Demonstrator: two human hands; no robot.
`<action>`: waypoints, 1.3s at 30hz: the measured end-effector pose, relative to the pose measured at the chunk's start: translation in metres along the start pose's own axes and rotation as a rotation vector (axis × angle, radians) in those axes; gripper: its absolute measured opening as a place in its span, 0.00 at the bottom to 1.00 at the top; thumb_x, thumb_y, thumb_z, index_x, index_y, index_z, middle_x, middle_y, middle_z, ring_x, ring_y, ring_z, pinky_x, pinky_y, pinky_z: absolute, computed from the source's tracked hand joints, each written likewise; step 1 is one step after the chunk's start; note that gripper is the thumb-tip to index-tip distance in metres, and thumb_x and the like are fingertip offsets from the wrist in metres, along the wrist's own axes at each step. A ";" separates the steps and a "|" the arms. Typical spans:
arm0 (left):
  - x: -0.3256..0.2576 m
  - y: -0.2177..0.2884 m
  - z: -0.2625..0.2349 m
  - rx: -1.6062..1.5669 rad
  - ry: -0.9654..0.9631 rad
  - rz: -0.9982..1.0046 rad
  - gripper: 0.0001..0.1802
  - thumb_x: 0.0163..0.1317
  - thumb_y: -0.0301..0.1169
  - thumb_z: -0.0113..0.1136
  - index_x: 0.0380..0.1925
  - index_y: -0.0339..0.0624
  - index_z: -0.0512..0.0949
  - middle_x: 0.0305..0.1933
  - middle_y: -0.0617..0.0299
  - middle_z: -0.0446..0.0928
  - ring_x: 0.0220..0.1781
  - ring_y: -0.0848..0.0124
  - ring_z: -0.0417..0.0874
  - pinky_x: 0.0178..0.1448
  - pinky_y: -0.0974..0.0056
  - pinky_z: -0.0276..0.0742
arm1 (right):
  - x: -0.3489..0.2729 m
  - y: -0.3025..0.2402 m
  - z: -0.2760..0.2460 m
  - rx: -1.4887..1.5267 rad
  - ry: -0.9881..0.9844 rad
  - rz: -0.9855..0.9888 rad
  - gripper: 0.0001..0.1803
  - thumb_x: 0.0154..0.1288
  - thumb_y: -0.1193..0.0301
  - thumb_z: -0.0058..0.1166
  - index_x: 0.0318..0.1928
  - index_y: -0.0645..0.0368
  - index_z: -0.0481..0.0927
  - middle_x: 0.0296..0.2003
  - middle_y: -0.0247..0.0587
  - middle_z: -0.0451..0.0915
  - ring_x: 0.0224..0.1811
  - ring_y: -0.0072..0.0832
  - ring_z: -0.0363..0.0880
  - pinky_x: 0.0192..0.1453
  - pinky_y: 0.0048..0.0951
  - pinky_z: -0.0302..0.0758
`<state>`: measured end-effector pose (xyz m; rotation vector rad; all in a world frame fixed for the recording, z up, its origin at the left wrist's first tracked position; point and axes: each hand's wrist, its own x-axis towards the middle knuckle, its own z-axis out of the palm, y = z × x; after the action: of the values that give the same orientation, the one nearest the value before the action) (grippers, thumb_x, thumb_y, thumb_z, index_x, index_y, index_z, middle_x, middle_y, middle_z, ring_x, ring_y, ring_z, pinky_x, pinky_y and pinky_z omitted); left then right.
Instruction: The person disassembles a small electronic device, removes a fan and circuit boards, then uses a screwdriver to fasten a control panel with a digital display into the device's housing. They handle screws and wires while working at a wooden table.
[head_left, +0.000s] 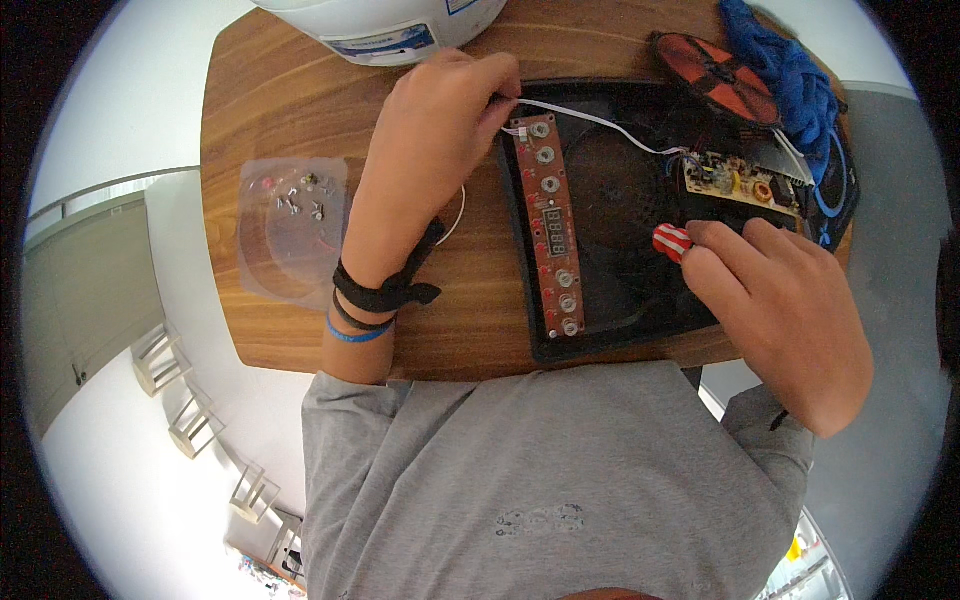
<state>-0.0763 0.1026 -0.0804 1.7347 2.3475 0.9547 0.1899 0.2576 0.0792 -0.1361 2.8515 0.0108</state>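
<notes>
My left hand [440, 140] is closed in a pinch on a white cable [580, 115] above the far left corner of a black plastic housing [620, 290]. The cable runs right to a tan power circuit board [740, 185] lying in the housing. Along the housing's left side lies a long reddish-brown control board [560, 240] with round buttons and a digit display; a small white connector shows at its far end. My right hand [775, 300] is closed around a screwdriver [671, 242] with a red-and-white striped handle; its shaft is hidden.
A clear plastic bag [285, 245] with several screws lies on the wooden table [455, 310] at the left. A copper-coloured coil disc [715, 78] and a blue cloth [785, 90] sit at the far right. A white container [385, 20] stands at the far edge.
</notes>
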 end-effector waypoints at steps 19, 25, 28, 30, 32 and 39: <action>-0.008 0.004 -0.021 -0.046 -0.081 0.198 0.10 0.70 0.26 0.73 0.49 0.39 0.92 0.55 0.49 0.92 0.57 0.46 0.93 0.63 0.49 0.88 | 0.003 -0.002 0.006 0.035 0.022 -0.058 0.13 0.68 0.71 0.60 0.51 0.56 0.77 0.53 0.39 0.83 0.47 0.39 0.84 0.49 0.41 0.85; -0.012 -0.004 -0.008 -0.031 -0.096 0.158 0.09 0.69 0.27 0.74 0.47 0.39 0.92 0.53 0.50 0.92 0.56 0.45 0.92 0.60 0.49 0.88 | 0.008 -0.005 0.017 0.212 -0.081 -0.130 0.14 0.69 0.71 0.61 0.53 0.56 0.78 0.53 0.45 0.82 0.53 0.42 0.88 0.51 0.43 0.88; -0.014 -0.007 -0.008 -0.032 -0.110 0.119 0.08 0.68 0.26 0.75 0.46 0.39 0.91 0.52 0.49 0.92 0.54 0.45 0.92 0.59 0.49 0.88 | 0.006 -0.008 0.023 0.202 -0.072 -0.168 0.16 0.68 0.71 0.62 0.54 0.56 0.78 0.55 0.46 0.84 0.54 0.43 0.89 0.51 0.43 0.89; -0.014 -0.003 -0.010 -0.046 -0.100 0.102 0.08 0.68 0.26 0.74 0.46 0.38 0.91 0.50 0.49 0.92 0.53 0.45 0.92 0.58 0.49 0.88 | 0.005 -0.007 0.025 0.189 -0.028 -0.192 0.17 0.67 0.70 0.62 0.54 0.56 0.79 0.57 0.46 0.85 0.53 0.43 0.88 0.51 0.42 0.89; -0.015 -0.002 -0.011 -0.038 -0.072 0.104 0.08 0.68 0.26 0.74 0.45 0.38 0.91 0.49 0.49 0.91 0.52 0.45 0.92 0.57 0.49 0.88 | 0.008 -0.003 0.025 0.178 0.013 -0.224 0.17 0.65 0.70 0.63 0.54 0.55 0.79 0.58 0.45 0.86 0.52 0.43 0.88 0.51 0.41 0.89; -0.014 -0.002 -0.001 -0.061 0.033 0.088 0.06 0.69 0.25 0.73 0.42 0.36 0.91 0.47 0.48 0.90 0.51 0.44 0.91 0.57 0.46 0.87 | 0.013 -0.003 0.032 0.224 0.048 -0.300 0.17 0.60 0.71 0.68 0.49 0.53 0.79 0.53 0.42 0.84 0.49 0.41 0.86 0.49 0.40 0.88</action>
<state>-0.0735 0.0896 -0.0845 1.8272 2.2528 1.0641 0.1864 0.2542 0.0448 -0.5195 2.8244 -0.3759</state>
